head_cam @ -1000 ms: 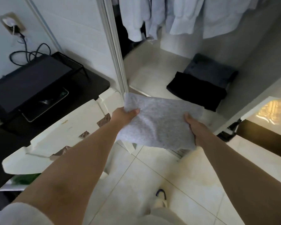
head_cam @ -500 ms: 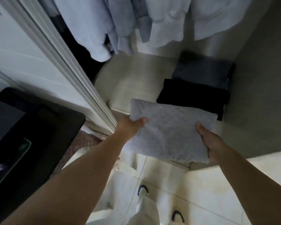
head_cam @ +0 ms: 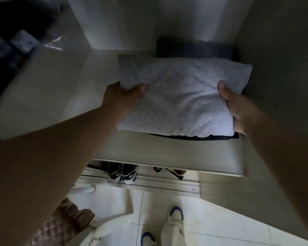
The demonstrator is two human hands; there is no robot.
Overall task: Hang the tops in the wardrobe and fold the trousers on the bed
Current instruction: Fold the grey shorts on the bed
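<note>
The left hand (head_cam: pixel 122 98) has its thumb laid over the top of the folded grey trousers (head_cam: pixel 180 98) and its fingers tucked out of sight beneath the near-left edge, so it grips the fabric; the right hand (head_cam: pixel 238 107) does the same at the right edge, thumb pressed on top, fingers curled under the side; both bare forearms reach in from the near corners of the view. The grey bundle sits flat between the two hands, over a dark folded garment (head_cam: pixel 194 137) whose edge peeks out as a thin strip along the front; whether the grey one already rests its full weight there, I cannot tell. Just behind lies another dark folded piece (head_cam: pixel 194 48), up against the back wall of the wardrobe. All of this is on the pale wardrobe shelf (head_cam: pixel 167 153), close to the right-hand side panel; below the shelf's front lip a pair of dark and white trainers (head_cam: pixel 123 173) stands in the lower compartment; the person's own feet in blue-trimmed slippers (head_cam: pixel 176 213) stand on the pale tiled floor (head_cam: pixel 220 226).
</note>
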